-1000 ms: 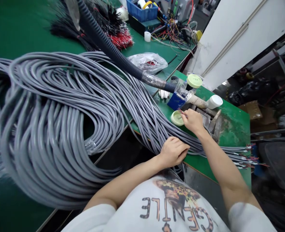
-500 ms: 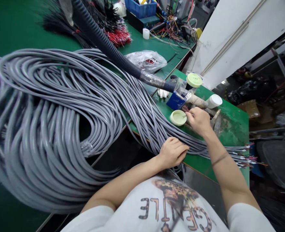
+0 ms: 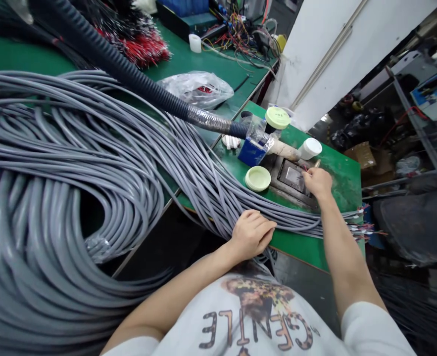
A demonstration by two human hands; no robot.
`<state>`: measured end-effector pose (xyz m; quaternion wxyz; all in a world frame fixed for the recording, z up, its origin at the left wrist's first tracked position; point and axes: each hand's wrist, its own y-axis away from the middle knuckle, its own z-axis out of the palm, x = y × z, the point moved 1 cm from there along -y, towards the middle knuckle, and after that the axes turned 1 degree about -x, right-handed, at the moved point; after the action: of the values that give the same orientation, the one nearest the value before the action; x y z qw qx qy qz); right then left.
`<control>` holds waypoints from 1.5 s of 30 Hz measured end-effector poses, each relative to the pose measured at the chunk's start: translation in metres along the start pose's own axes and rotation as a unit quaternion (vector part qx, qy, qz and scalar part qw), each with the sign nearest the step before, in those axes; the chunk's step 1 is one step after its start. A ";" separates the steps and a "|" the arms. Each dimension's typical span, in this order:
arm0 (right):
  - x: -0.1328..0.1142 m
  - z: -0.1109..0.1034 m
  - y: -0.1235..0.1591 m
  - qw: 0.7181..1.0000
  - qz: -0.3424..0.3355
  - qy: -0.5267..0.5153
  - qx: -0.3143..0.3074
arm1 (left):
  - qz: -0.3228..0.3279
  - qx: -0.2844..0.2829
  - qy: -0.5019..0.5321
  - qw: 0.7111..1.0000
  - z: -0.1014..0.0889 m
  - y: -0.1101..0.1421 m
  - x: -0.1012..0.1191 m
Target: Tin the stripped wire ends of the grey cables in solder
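My right hand is closed in a pinch on thin stripped wires, dark and red. Their tips point left, over the right side of a solder pot with a shiny square surface in a dark metal frame. Whether the tips touch that surface, I cannot tell. My left hand lies at the near edge of a long bundle of grey cables, fingers curled around cable; the part inside its grip is hidden. Left of the pot, an open pale green tub stands beside the bundle.
A ribbed black hose slants over the cables to a pale pipe end behind the pot. Around it stand a blue box, a green-lidded jar and a white cup. Large cable coils fill the left.
My right hand has moved the wires from the pale green tub rightward to the solder pot, uncovering the pot's shiny surface. My left hand stays at the cables. The view has shifted right.
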<state>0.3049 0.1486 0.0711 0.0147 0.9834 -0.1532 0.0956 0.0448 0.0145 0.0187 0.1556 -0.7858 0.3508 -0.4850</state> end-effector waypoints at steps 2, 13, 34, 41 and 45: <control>-0.003 0.002 0.000 1.000 -0.001 0.004 -0.004 | -0.001 -0.003 0.000 1.000 0.000 0.000 0.000; -0.007 0.009 -0.002 1.000 -0.002 0.016 -0.012 | 0.012 0.008 -0.014 1.000 -0.001 -0.002 0.001; -0.104 -0.038 0.048 0.957 -0.252 -0.124 0.066 | 0.014 0.011 -0.032 0.999 0.001 0.000 0.000; -0.120 -0.019 0.038 0.968 -0.249 -0.029 0.013 | 0.026 0.023 -0.031 0.999 0.004 0.001 -0.003; -0.118 -0.026 0.041 0.968 -0.250 -0.021 0.025 | 0.023 0.023 -0.036 0.999 0.003 0.001 -0.003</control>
<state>0.1776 0.1465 0.0743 0.0102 0.9924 0.1000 0.0716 0.0461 0.0155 0.0153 0.1977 -0.7907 0.3519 -0.4604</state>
